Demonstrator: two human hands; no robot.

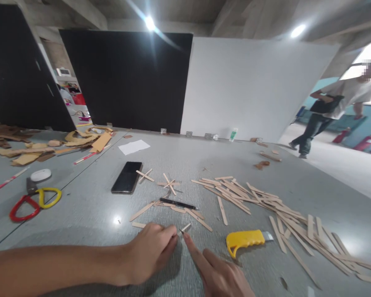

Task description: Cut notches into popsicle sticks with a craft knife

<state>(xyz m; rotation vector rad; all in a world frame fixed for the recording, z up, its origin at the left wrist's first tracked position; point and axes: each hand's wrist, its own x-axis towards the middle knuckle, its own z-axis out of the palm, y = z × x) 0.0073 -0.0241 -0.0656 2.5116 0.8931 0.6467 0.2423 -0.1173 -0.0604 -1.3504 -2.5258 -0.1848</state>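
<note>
My left hand (154, 249) is closed in a pinch low in the middle of the head view; what its fingertips hold is hidden. My right hand (216, 268) is close beside it, index finger stretched forward and the other fingers curled. A thin dark pointed piece (181, 231), like a small blade, shows at that index fingertip. Just beyond both fingertips is a short pale stick piece (186, 227). A wooden craft stick (138, 225) lies partly behind my left hand. Right of my right hand lies a yellow utility knife (245, 240), its blade exposed.
Ahead lie a black pen (177, 203), crossed sticks (169, 184) and a phone (127, 178). Loose craft sticks (284, 212) spread across the right. Scissors (34, 202), a white mouse (41, 175) and cardboard scraps (89, 140) are left. A person (334, 103) stands beyond the table.
</note>
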